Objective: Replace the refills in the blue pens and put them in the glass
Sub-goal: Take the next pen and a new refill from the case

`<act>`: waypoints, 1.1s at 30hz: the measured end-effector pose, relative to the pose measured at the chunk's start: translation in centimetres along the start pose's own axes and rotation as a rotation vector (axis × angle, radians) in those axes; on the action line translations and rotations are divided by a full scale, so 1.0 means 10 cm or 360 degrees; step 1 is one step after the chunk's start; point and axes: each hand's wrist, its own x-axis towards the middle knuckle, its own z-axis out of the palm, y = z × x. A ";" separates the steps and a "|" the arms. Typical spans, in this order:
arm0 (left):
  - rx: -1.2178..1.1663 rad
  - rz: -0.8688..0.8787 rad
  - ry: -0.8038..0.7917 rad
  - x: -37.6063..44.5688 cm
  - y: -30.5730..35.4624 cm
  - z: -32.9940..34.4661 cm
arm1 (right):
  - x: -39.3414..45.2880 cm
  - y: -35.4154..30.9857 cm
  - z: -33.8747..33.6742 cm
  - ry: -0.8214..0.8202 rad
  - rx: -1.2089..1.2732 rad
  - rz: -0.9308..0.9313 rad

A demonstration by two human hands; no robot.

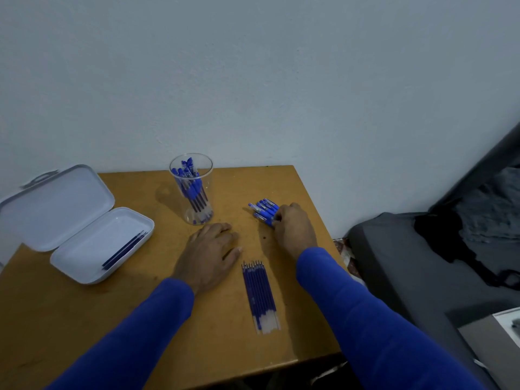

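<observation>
On table (84,319), refills (260,294) pointing wallward

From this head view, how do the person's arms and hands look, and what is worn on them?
Both arms wear long, plain bright blue sleeves that end at the wrists, with soft folds and no markings visible. The left hand and right hand are bare: no gloves. No rings or watch can be seen from this view.

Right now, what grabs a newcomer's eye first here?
Probably the clear glass of blue pens standing near the wall on the wooden table. Next, the right hand on a bunch of blue pens right of it, and the row of refills between the blue sleeves.
</observation>
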 end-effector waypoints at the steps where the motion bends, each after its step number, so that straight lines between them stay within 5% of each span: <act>1: -0.0006 0.0000 0.0002 0.00 0.00 0.00 | -0.01 -0.02 -0.01 -0.0007 0.0018 -0.0003; 11: -0.0284 0.0022 0.0151 -0.36 -0.13 -0.09 | -0.54 -0.46 0.00 -0.0231 0.0706 -0.0065; 21: -0.0688 -0.0086 0.0423 -1.13 -0.43 -0.36 | -1.25 -0.94 0.30 -0.1035 0.1474 -0.0099; 33: -0.0966 -0.0266 0.0418 -1.59 -0.40 -0.46 | -1.58 -1.01 0.46 -0.0779 0.1597 0.0035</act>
